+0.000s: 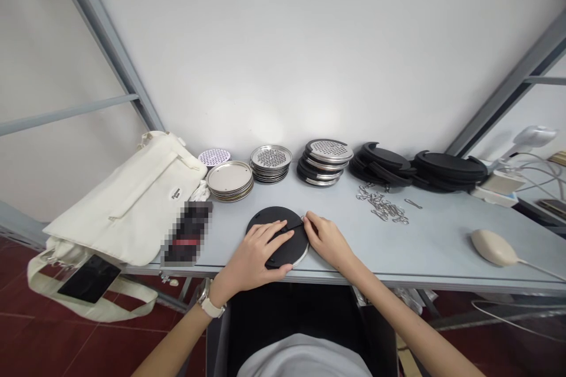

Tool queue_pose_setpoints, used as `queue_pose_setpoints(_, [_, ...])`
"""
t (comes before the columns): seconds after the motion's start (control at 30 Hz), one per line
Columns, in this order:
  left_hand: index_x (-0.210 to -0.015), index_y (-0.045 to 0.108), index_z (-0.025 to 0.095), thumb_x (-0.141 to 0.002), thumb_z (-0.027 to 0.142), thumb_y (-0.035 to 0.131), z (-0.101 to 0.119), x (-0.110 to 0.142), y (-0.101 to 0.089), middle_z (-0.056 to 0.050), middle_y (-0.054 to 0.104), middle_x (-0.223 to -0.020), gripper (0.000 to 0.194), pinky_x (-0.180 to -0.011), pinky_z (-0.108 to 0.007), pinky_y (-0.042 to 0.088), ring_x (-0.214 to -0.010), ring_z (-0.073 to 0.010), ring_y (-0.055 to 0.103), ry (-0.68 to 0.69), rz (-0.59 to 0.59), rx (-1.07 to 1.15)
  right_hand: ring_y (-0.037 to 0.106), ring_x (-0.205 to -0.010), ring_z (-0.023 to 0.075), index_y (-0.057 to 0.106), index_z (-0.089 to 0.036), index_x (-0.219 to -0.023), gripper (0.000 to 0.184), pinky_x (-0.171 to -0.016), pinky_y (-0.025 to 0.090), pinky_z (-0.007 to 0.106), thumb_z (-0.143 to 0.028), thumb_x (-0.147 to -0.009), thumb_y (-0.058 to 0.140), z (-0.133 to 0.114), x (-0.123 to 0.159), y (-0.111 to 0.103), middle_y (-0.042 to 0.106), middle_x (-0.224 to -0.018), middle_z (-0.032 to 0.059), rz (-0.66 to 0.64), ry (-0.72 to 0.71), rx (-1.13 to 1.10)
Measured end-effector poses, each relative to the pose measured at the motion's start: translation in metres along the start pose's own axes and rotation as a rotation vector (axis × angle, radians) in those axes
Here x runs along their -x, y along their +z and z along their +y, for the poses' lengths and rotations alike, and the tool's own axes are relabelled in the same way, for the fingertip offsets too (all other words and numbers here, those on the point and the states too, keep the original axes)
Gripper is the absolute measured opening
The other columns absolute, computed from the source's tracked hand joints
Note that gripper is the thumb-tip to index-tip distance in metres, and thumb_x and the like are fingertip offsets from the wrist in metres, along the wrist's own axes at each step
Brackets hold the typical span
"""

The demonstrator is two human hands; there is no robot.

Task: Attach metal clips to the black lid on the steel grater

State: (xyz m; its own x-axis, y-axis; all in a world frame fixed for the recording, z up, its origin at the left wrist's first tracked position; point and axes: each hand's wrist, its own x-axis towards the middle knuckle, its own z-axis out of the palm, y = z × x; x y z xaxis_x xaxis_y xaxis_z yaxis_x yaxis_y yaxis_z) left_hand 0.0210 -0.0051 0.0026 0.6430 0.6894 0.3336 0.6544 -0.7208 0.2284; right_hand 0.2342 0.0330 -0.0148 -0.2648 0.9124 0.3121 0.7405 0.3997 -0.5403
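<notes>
A round black disc (275,216) with a silver rim showing at its lower right lies near the table's front edge. Across it rests my left hand (260,250), fingers spread and flat, holding it down. At the disc's right edge my right hand (325,237) is closed in a pinch on a small metal hook (303,218), mostly hidden by the fingertips. To the right is a loose pile of similar metal hooks (384,206). Behind the disc stand a stack of grater plates (271,158), plain metal discs (229,177) and a stack of graters in black holders (328,150).
Black holders (385,159) and more black discs (451,168) are stacked at the back right. A cream bag (128,200) covers the table's left end. A beige corded device (494,247) lies at the right, near a power strip (495,194).
</notes>
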Motion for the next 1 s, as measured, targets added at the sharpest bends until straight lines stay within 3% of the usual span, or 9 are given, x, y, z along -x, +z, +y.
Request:
queue_pose_setpoints(0.2, [-0.139,0.04,0.025,-0.084,0.038,0.057,0.0006,0.0003,-0.0006,-0.006,0.037,-0.147,0.059,-0.105,-0.043,0.033,-0.131,-0.0262,0.037,-0.006,-0.012,-0.003,0.049,-0.054,0.0151,0.042,-0.022,-0.068,0.025,-0.056,0.032,0.024,-0.024,-0.092,0.036,0.0012,0.0001,0.0003,0.053,-0.059,-0.0009,0.018,0.028,0.017])
queue_pose_setpoints(0.6, [-0.138,0.042,0.025,-0.083,0.037,0.057,-0.0001,0.0003,0.0015,-0.007,0.039,-0.145,0.058,-0.104,-0.044,0.034,-0.129,-0.0278,0.038,0.001,0.016,-0.002,0.053,-0.056,0.0168,0.047,-0.023,-0.079,0.025,-0.057,0.034,0.025,-0.028,-0.097,0.03,0.0044,-0.0032,-0.0006,0.054,-0.062,-0.0006,-0.034,-0.008,-0.009])
queue_pose_setpoints(1.0, [-0.139,0.041,0.026,-0.083,0.037,0.057,0.0002,-0.0003,0.0011,-0.008,0.04,-0.144,0.059,-0.103,-0.044,0.035,-0.129,-0.0279,0.039,0.01,0.018,-0.002,0.054,-0.056,0.0165,0.048,-0.023,-0.076,0.03,-0.057,0.034,0.025,-0.03,-0.098,0.03,0.0061,-0.0045,-0.0009,0.055,-0.061,-0.0004,-0.049,-0.013,-0.003])
